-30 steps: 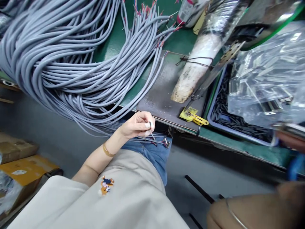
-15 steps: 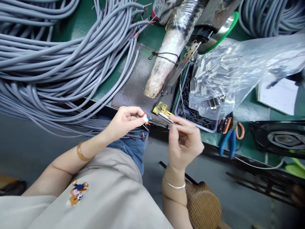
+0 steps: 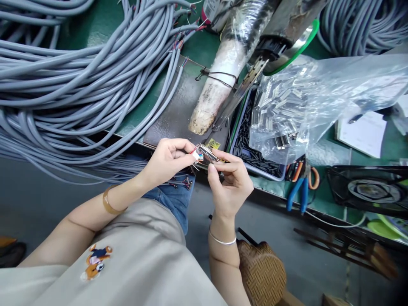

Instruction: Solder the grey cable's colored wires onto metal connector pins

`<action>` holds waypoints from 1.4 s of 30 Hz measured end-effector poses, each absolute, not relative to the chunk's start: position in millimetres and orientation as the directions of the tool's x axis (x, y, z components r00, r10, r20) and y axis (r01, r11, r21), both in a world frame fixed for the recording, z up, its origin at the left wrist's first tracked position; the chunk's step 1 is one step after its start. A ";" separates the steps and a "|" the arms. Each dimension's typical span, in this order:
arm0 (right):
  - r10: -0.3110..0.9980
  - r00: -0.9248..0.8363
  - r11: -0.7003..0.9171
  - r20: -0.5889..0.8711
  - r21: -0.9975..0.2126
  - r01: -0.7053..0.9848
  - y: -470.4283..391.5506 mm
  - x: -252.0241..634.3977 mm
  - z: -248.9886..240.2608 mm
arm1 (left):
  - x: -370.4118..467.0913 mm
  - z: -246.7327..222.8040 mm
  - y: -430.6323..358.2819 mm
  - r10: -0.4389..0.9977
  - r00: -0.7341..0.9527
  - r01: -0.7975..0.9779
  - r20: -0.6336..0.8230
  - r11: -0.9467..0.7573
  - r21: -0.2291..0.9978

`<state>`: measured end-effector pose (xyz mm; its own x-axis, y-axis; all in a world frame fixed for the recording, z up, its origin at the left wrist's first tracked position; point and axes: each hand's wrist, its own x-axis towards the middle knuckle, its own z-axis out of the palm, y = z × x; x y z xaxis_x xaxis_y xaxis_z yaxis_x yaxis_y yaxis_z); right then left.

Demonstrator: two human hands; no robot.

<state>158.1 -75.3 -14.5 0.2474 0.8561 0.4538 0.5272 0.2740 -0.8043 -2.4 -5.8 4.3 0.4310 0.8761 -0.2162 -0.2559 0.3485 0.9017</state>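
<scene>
head view: the left hand (image 3: 172,160) partly hides the wires (image 3: 200,157) it pinches.

no txt, brand or no. legible anywhere. nearest to it: btl label (image 3: 213,9) at top edge of view, far side of desk (image 3: 98,33), w/ small dark print, too blurry & partly cut off by the frame, can't make out a word. white paper pad (image 3: 363,134), rt side of desk, partly under clear plastic bag (image 3: 328,85): any writing too faint to read. held connector (image 3: 208,154): too small to tell if marked. pliers (image 3: 298,193), blue grips: any brand mark too small to tell.
</scene>
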 end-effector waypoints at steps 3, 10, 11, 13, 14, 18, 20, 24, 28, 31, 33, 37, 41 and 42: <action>0.851 0.230 0.280 0.473 -0.778 0.563 -72.2 159.7 -14.1 | 1.3 4.6 -3.9 0.886 0.413 -0.270 -0.213 0.342 0.900; 0.817 0.200 0.334 0.542 -0.725 0.603 -63.9 160.3 -11.3 | 6.0 5.2 -0.7 0.906 0.362 -0.238 -0.220 0.317 0.918; 0.814 0.199 0.334 0.546 -0.719 0.609 -62.7 160.1 -10.6 | 6.0 5.4 -0.3 0.903 0.368 -0.241 -0.220 0.321 0.916; 0.809 0.197 0.337 0.554 -0.710 0.618 -60.6 159.9 -9.3 | 5.7 5.9 0.2 0.898 0.381 -0.252 -0.223 0.332 0.909; 0.805 0.193 0.342 0.561 -0.705 0.621 -59.8 159.9 -8.9 | 5.6 6.0 0.4 0.895 0.385 -0.257 -0.224 0.337 0.906; 0.798 0.180 0.360 0.576 -0.694 0.624 -57.6 160.7 -8.6 | 5.5 5.9 0.9 0.895 0.393 -0.283 -0.211 0.336 0.899; 0.797 0.176 0.369 0.578 -0.696 0.615 -57.3 161.3 -8.9 | 5.7 5.7 1.0 0.896 0.399 -0.302 -0.193 0.328 0.895; 0.799 0.169 0.369 0.577 -0.693 0.620 -57.4 162.1 -9.2 | 5.6 6.0 1.2 0.896 0.403 -0.301 -0.187 0.322 0.898; 0.796 0.159 0.369 0.583 -0.678 0.636 -57.2 162.5 -7.8 | 4.8 8.6 2.1 0.892 0.395 -0.259 -0.219 0.337 0.905; 0.789 0.152 0.372 0.596 -0.659 0.654 -56.3 162.3 -5.8 | 5.0 12.4 2.8 0.893 0.390 -0.249 -0.226 0.338 0.908; 0.786 0.147 0.372 0.600 -0.649 0.664 -55.6 161.8 -4.3 | 5.4 14.8 3.0 0.896 0.390 -0.259 -0.212 0.328 0.909; 0.776 0.136 0.386 0.616 -0.635 0.669 -55.7 160.8 -3.3 | 5.4 15.1 3.4 0.894 0.406 -0.291 -0.189 0.322 0.901; 0.773 0.126 0.402 0.621 -0.634 0.660 -58.0 161.6 -5.9 | 3.8 9.6 2.7 0.876 0.431 -0.273 -0.217 0.356 0.894; 0.774 0.124 0.400 0.621 -0.631 0.664 -58.6 162.1 -6.7 | 3.4 8.3 2.3 0.872 0.433 -0.262 -0.227 0.363 0.894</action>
